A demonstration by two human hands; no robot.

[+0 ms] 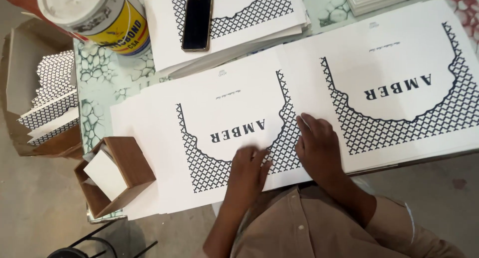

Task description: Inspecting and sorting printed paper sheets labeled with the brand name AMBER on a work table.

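Pressing down at the near edge of the tabletop [107, 76], we have both hands flat on a printed sheet [219, 113], white with a black lattice border. Taking that sheet as our landmark: our left hand [248, 173] lies on its near edge, over the lattice band, fingers loosely spread and pointing away from us, holding nothing. Our right hand [317, 147] lies on its right-hand edge, just where it overlaps the second printed sheet [399, 78], fingers close together and flat, pinching nothing that we can see. The sheet runs long from left to right, and most of it lies ahead and to the left of both hands; the left hand is nearer its middle. Both forearms come in from below, wrists low, palms down.

To the left of the sheet, at the tabletop's near corner, stands an open wooden box [114, 174] with a white card in it. Farther left sits a cardboard carton [30, 88] of folded lattice pieces. Beyond the sheet lies a stack of like sheets [249, 23] with a black phone [197, 23] on top, and left of that a glue tub [100, 16].
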